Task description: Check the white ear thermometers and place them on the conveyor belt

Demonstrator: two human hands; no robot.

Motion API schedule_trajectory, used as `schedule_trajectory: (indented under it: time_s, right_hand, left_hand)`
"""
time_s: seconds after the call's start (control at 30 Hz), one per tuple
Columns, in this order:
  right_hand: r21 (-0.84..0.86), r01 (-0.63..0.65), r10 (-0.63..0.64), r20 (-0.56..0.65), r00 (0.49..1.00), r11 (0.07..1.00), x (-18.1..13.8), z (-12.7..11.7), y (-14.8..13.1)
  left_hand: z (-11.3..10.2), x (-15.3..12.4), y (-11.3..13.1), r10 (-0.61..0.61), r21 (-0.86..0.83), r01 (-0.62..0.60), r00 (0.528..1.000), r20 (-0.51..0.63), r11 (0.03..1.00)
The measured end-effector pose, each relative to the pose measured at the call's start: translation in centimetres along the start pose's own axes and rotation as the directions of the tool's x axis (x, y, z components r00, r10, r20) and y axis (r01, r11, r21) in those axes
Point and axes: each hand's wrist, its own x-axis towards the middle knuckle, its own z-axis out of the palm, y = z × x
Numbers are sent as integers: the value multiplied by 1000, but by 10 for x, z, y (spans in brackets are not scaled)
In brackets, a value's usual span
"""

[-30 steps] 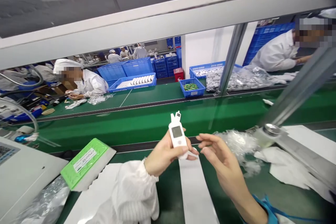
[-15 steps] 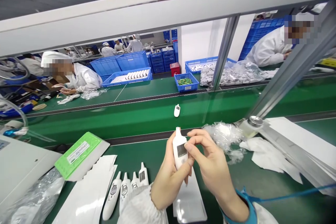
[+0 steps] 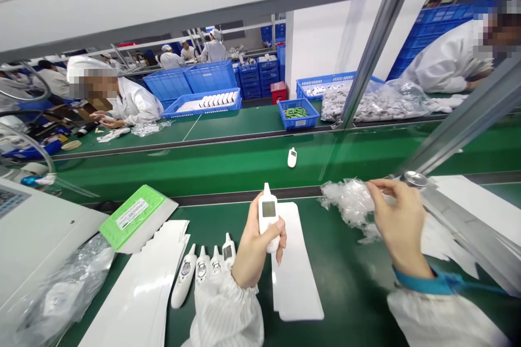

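A green bench [image 3: 350,293] fills the near view, and beyond it a green belt [image 3: 211,176] runs across, with co-workers in white at the far side among blue crates [image 3: 203,78]. On the bench at far left sits a white machine [image 3: 36,238], with a green-topped block [image 3: 136,216] leaning by it and white sheets [image 3: 138,287] fanned out below. Right of centre is a heap of clear bags [image 3: 345,200], and in the middle a white strip [image 3: 297,271] lies flat. A row of thermometers [image 3: 203,274] lies side by side just left of the strip, and one more unit [image 3: 292,158] sits alone on the belt, well apart. The smallest thing in play is the thermometer [image 3: 268,216] held upright above the strip's left edge, probe tip up and display facing the camera. It looks light, a stiff smooth plastic shell, likely a bit slick on bare skin; the display and the narrow tip seem the parts to keep fingers off, and the thicker lower body the natural place to hold it. The left hand [image 3: 254,252] does just that: it is wrapped round the lower half, thumb across the front under the display, wrist coming up from a white sleeve. The right hand [image 3: 401,225] is stretched out to the right, back of the hand to the camera, thumb and forefinger pinched together on the near edge of the bags, which look thin, limp and crinkly, easy to lift by a corner but prone to cling together.
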Motion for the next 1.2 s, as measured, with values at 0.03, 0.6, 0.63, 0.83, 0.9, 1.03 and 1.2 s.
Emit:
schedule_trajectory:
  time_s: [0.03, 0.6, 0.63, 0.83, 0.9, 1.03, 1.2]
  right_hand:
    - [-51, 59, -57, 51, 997, 997, 5, 5, 18]
    - [370, 72, -306, 627, 716, 926, -137, 17, -42]
    - [368, 51, -290, 633, 718, 928, -145, 20, -40]
    - [359, 7, -257, 654, 711, 933, -151, 25, -36]
    - [355, -7, -247, 665, 705, 935, -149, 26, -37]
    - [338, -30, -223, 685, 694, 941, -148, 27, -39]
    - [323, -48, -204, 699, 685, 945, -147, 27, -40]
  left_hand:
    - [-2, -1, -2, 0, 2, 0, 1000, -27, 1000]
    - [-22, -1, -88, -99, -5, 101, 958, -268, 995]
    - [-22, -1, -91, -97, 11, 103, 962, -256, 995]
    - [-29, 1, -102, -51, 68, 66, 977, -206, 995]
    - [-30, 1, -104, -45, 75, 61, 979, -198, 995]
    - [-29, 1, -105, -40, 88, 58, 980, -193, 994]
    - [-27, 1, -101, -53, 95, 73, 979, -195, 993]
